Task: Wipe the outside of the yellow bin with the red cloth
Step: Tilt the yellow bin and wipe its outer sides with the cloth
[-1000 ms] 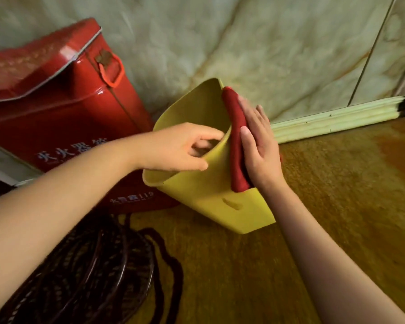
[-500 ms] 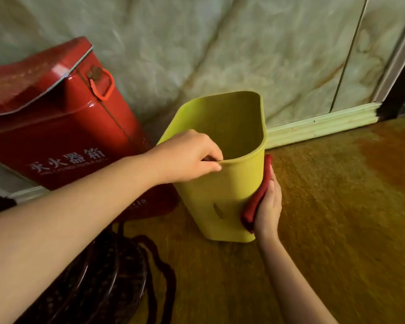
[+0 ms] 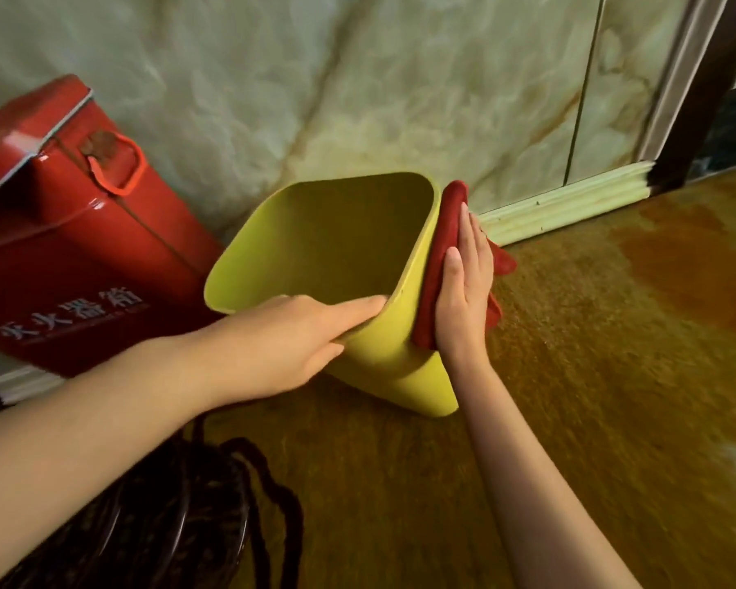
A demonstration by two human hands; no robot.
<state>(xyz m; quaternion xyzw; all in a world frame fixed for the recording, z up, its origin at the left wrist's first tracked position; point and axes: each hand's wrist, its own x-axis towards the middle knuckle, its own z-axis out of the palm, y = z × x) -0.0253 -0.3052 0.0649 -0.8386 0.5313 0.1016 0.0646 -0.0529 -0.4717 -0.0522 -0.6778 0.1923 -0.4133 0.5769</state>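
**Bin tipped, cloth moved up to the rim**

Since half a second ago the bin (image 3: 383, 350) has tilted leftward at centre frame and the cloth (image 3: 442, 257) has risen from its base to its right wall. The right hand (image 3: 464, 299) presses the cloth flat; the left hand (image 3: 290, 337) pinches the near rim. Red box (image 3: 73, 231) upper left
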